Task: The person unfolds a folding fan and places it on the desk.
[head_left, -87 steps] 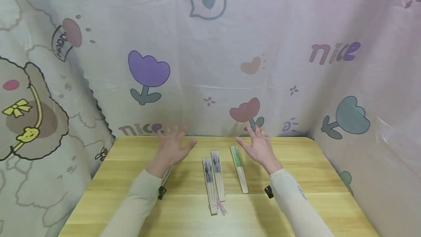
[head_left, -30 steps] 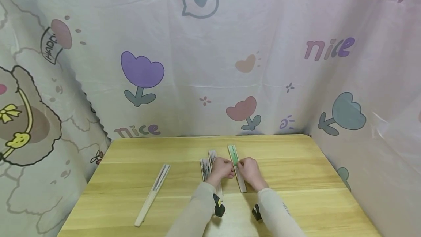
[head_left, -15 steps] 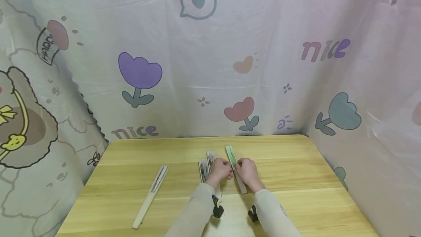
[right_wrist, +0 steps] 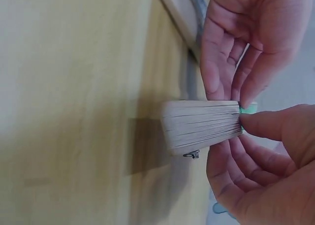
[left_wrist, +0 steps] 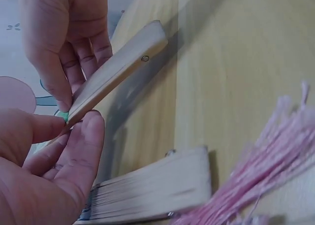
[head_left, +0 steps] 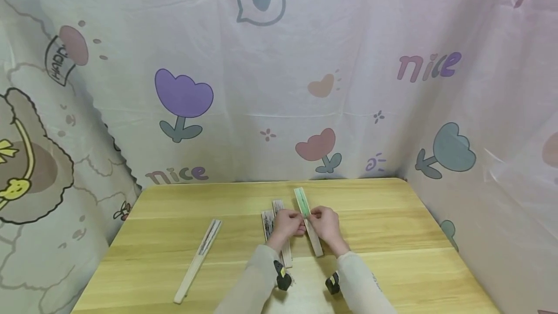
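A folded hand fan [head_left: 302, 200] with green paper and pale wooden ribs is held between both hands above the table. My left hand [head_left: 286, 224] pinches its left edge near the middle, while my right hand [head_left: 326, 224] pinches the opposite edge. In the left wrist view the fan's ribs [left_wrist: 118, 67] slant clear of the wood, with a small metal rivet at the base end. The right wrist view shows the stacked ribs [right_wrist: 202, 126] end-on, thumb and fingers of each hand at the green paper. Two folded grey-patterned fans lie under and beside my left hand, partly hidden.
Another folded fan [head_left: 198, 260] lies slanted on the left of the wooden table [head_left: 370, 275]. A pink tassel [left_wrist: 266, 166] lies by the base of a fan [left_wrist: 157, 185] on the table. A printed curtain [head_left: 244, 86] hangs behind the table.
Both hands were spread open over the table, then came together on the green fan. Since half a second ago the fan has risen and shifted slightly left.
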Demonstrator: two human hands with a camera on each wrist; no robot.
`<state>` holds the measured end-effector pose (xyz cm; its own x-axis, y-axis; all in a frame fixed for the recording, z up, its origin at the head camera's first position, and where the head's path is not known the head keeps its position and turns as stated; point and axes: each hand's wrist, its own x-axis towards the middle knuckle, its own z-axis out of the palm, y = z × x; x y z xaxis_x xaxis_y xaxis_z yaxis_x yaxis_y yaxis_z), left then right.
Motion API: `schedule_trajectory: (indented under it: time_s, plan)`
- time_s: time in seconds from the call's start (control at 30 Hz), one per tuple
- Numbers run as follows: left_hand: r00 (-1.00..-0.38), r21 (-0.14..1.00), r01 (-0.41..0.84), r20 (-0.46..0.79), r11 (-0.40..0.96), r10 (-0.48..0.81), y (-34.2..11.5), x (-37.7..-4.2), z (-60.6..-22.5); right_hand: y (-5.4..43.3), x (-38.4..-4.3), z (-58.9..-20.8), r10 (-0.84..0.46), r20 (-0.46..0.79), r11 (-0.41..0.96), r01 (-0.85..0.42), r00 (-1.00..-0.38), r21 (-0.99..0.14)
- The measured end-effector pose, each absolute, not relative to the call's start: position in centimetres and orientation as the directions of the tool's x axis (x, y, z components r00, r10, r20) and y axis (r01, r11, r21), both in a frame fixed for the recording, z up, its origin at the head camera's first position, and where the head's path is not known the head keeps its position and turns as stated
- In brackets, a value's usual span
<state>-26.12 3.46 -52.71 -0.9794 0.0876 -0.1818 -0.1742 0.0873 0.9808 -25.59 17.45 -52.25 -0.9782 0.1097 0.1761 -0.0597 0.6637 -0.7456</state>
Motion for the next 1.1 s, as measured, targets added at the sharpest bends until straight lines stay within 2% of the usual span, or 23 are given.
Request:
schedule_trajectory:
  time_s: [0.2,0.4,0.6,0.87,1.1]
  plan:
    - [-0.985,0.988,-0.144,-0.149,0.060,0.088,2.1,-26.1,-52.2,16.8,-25.6,-51.1,0.076,0.168,0.608,-0.088,-0.983,-0.789]
    - [-0.992,0.993,-0.068,-0.077,0.095,0.099,0.2,-26.0,-51.3,15.5,-25.3,-49.8,0.028,0.171,0.558,-0.127,-0.985,-0.820]
    - [-0.997,0.989,-0.033,-0.042,0.145,0.063,-1.7,-25.6,-49.3,13.9,-24.6,-47.9,-0.034,0.083,0.342,-0.089,-0.996,-0.935]
    - [-0.999,0.975,0.051,0.046,0.215,0.029,-4.0,-24.8,-47.3,12.5,-24.4,-46.5,-0.121,0.029,0.156,-0.047,-0.992,-0.987]
    - [-0.996,0.976,0.083,0.072,0.202,0.058,-6.0,-24.2,-46.7,10.9,-24.2,-45.6,-0.160,0.030,0.154,-0.055,-0.987,-0.987]
